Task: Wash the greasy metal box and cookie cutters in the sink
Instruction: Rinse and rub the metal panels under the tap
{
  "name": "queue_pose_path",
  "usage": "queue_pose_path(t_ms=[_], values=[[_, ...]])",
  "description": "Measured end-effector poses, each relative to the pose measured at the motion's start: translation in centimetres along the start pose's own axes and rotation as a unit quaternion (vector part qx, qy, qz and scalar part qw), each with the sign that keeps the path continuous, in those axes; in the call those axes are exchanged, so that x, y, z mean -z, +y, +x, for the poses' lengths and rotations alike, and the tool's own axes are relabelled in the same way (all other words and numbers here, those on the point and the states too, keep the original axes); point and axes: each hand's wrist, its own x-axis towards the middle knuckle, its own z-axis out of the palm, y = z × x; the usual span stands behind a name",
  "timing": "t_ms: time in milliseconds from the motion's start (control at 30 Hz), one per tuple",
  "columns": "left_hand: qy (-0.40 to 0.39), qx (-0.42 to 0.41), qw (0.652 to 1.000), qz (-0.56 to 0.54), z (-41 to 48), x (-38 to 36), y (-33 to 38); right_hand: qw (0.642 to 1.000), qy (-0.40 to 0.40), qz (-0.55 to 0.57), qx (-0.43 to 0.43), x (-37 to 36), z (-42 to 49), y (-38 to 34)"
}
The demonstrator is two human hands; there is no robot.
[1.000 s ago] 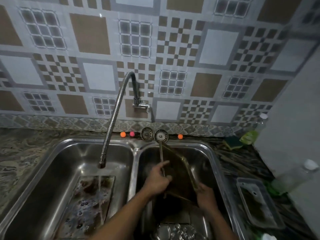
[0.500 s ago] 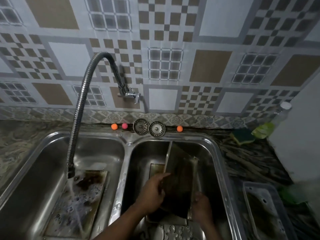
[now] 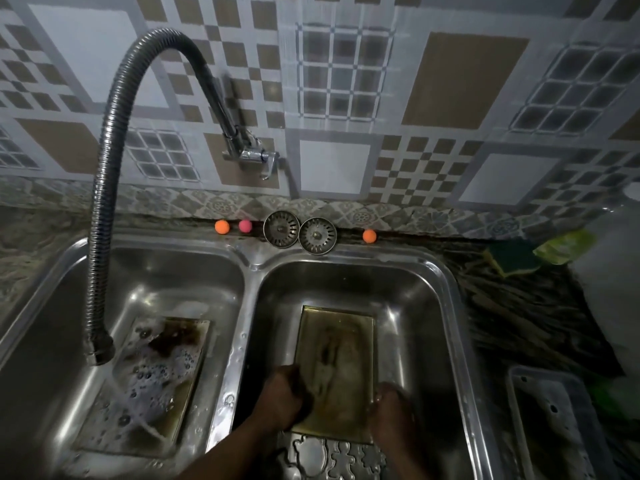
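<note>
The box (image 3: 336, 355) is laid flat in the right basin of the sink (image 3: 458, 306), cutters (image 3: 329, 455) at the basin's near end. The box's left edge seems gripped by the left hand (image 3: 282, 398); the grip of the right hand (image 3: 391, 410) cannot be told.

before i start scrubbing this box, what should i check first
1. Metal box flat, open side up, in the right basin: ok.
2. Water on the box: not ok; the faucet runs into the left basin, onto the soapy tray.
3. Sponge in hand: not ok; it lies on the counter.
4. Hold: left hand curls over the box's left wall, ok; right hand at the near right corner, cannot tell.
5. Cookie cutters clear of the box: cannot tell; they lie at its near end.
6. Grease gone: not ok; brown streaks remain.
</note>
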Motion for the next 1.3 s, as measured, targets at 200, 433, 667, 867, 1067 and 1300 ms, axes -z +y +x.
queue_pose_path(t_ms=[200, 433, 667, 867, 1067, 1300], values=[[-0.016, 0.028, 0.998, -0.061, -0.5, 0.4, 0.6, 0.993, -0.06, 0.106, -0.005, -1.6, -0.1, 1.5], [0.023, -0.016, 0.99, -0.137, -2.9, 3.0, 3.1, 0.984, 0.017, 0.178, 0.013, 1.6, -2.0, -2.2], [0.201, -0.056, 0.939, -0.273, -6.0, 11.2, 3.5, 0.954, 0.018, 0.289, 0.079, 4.0, -6.7, -16.9], [0.252, 0.064, 0.9, -0.35, -8.5, 16.1, -5.9, 0.865, -0.207, 0.456, 0.018, -0.8, -12.9, -28.1], [0.231, 0.132, 0.946, -0.187, -9.9, 18.5, -14.9, 0.78, -0.311, 0.53, -0.119, -8.2, -14.3, -31.0], [0.118, 0.206, 0.97, 0.049, -8.0, 21.0, -22.9, 0.931, -0.18, 0.302, -0.099, -24.9, -8.5, -24.8]])
